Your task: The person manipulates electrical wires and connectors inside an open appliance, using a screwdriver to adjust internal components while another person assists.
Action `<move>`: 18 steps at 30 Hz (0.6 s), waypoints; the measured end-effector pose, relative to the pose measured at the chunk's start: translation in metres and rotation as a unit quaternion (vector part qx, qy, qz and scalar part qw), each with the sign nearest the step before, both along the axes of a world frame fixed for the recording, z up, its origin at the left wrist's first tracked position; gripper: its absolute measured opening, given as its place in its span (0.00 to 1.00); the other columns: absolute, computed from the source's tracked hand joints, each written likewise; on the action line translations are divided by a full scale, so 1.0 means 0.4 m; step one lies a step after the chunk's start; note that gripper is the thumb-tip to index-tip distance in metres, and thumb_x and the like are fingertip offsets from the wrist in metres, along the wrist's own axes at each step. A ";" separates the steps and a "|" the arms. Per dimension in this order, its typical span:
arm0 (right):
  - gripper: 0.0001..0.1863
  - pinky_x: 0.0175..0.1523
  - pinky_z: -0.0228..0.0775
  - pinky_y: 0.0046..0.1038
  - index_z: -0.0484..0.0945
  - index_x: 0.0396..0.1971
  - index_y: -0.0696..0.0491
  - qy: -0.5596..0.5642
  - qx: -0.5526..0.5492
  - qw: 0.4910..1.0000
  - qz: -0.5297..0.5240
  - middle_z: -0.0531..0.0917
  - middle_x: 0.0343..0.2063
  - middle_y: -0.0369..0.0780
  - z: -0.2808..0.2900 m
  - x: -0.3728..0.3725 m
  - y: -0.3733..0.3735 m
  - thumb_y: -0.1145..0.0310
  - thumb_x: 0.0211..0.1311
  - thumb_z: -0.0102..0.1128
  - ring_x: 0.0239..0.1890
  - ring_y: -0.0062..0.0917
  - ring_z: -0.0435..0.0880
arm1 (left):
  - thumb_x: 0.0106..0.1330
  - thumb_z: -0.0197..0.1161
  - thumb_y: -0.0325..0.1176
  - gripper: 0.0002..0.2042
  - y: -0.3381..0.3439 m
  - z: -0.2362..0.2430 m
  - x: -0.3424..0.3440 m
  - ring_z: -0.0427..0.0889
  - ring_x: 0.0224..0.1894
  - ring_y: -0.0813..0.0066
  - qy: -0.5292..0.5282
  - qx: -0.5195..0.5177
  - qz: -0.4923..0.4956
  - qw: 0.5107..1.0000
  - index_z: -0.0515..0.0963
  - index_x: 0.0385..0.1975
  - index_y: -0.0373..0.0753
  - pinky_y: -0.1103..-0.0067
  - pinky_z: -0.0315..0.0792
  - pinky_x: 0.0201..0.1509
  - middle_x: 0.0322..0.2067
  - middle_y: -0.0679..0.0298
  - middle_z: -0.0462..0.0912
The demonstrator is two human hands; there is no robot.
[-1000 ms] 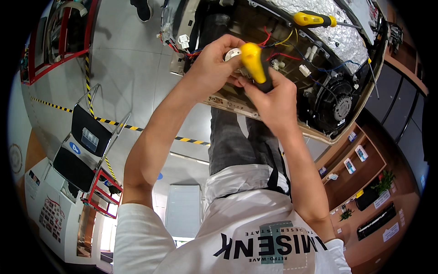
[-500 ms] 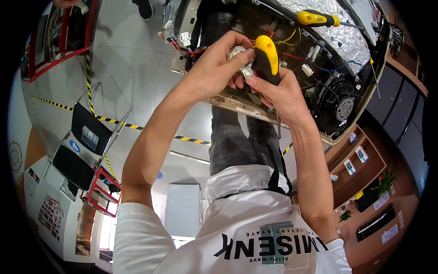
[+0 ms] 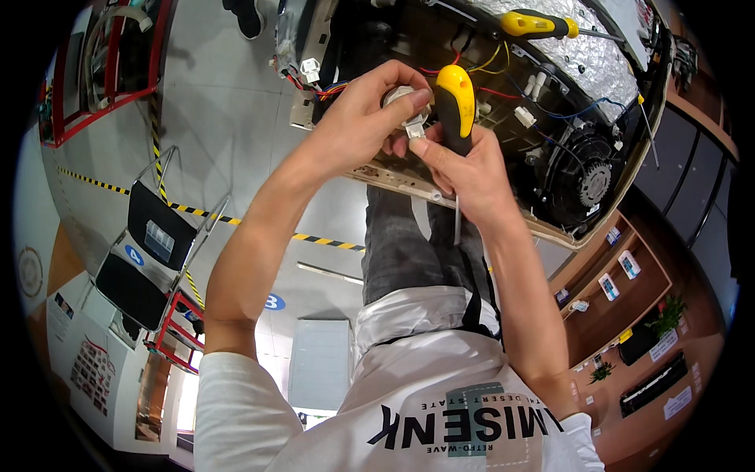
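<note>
While we work: left hand (image 3: 358, 122) pinches small white part (image 3: 405, 106).
Right hand (image 3: 472, 169): clamped on screwdriver (image 3: 456, 102), handle up, shaft down, touching part's right side.

Second screwdriver (image 3: 539, 25) behind hands (image 3: 417, 134)

Screwdriver (image 3: 455, 102) now upright, both hands closer around white part (image 3: 403, 106).

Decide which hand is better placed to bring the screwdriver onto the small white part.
Right, probably. The right hand already grips the screwdriver, right beside the white part that the left hand pinches and steadies.
</note>
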State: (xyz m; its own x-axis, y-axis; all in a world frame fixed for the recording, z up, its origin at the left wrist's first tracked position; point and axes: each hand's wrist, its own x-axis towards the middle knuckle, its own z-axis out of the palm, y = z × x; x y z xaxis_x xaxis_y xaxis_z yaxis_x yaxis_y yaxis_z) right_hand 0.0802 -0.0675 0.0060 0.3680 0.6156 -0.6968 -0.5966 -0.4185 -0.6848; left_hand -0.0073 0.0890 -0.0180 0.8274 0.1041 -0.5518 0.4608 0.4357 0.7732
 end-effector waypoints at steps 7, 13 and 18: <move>0.09 0.22 0.56 0.16 0.79 0.27 0.58 -0.002 -0.022 0.999 0.025 0.76 0.18 0.29 0.014 0.012 -0.001 0.68 0.56 0.68 0.18 0.08 0.67 | 0.72 0.54 0.33 0.12 0.002 -0.005 -0.004 0.76 0.31 0.86 -0.040 -0.008 -0.009 0.999 0.71 0.49 0.33 0.86 0.72 0.30 0.37 0.67 0.76; 0.10 0.34 0.67 0.19 0.80 0.31 0.60 -0.067 -0.050 0.991 0.101 0.79 0.24 0.31 0.016 0.066 -0.015 0.69 0.56 0.67 0.28 0.11 0.72 | 0.66 0.59 0.28 0.15 0.065 0.002 -0.006 0.73 0.39 0.87 -0.091 0.071 -0.180 0.977 0.73 0.51 0.32 0.87 0.70 0.42 0.39 0.69 0.77; 0.11 0.29 0.63 0.17 0.80 0.34 0.60 -0.096 -0.027 0.981 0.165 0.78 0.23 0.30 0.043 0.076 0.005 0.69 0.56 0.68 0.24 0.09 0.70 | 0.61 0.64 0.29 0.16 0.055 0.036 0.005 0.75 0.37 0.82 -0.093 0.175 -0.217 0.956 0.75 0.48 0.33 0.84 0.70 0.40 0.38 0.66 0.78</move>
State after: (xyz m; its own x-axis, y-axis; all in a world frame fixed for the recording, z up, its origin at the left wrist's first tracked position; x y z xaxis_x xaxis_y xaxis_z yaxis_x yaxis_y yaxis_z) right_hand 0.1105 -0.0654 0.0234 0.2837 0.6869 -0.6691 -0.2843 -0.6061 -0.7428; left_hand -0.0053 0.1108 -0.0037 0.9154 -0.1194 -0.3845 0.3792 -0.0649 0.9230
